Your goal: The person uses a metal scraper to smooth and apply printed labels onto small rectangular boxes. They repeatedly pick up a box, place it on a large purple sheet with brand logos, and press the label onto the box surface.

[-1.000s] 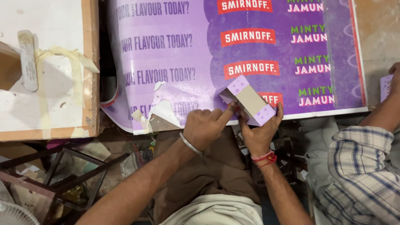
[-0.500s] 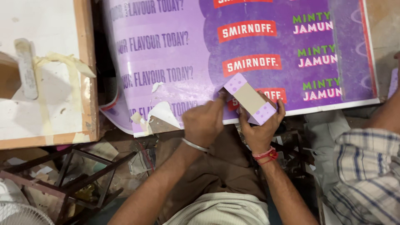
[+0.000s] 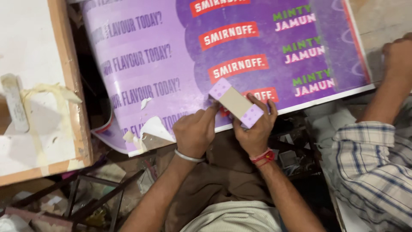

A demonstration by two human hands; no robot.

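Two hands are working at the near edge of a large purple printed sheet (image 3: 171,64) that is lying across the tabletop (image 3: 365,17). Far left, a white board with a wooden rim (image 3: 68,86) is sitting beside the sheet, with a pale strip (image 3: 15,107) and dried glue on it. Near the sheet's lower left corner, the printed layer is peeling up in a torn flap (image 3: 150,129). Next, the person's left hand (image 3: 194,133), wearing a thin silver bangle (image 3: 189,157), is pressing its fingertips against the low end of a small oblong block (image 3: 236,103), tan in the middle with purple dotted ends. The right hand (image 3: 256,129), with a red thread on its wrist (image 3: 262,157), is gripping that block, fingers clamped around its right end. The block is lying tilted on the sheet's lower edge, probably touching it. Far right, another person's checked sleeve (image 3: 369,159) and hand (image 3: 397,56) are resting at the sheet's corner.
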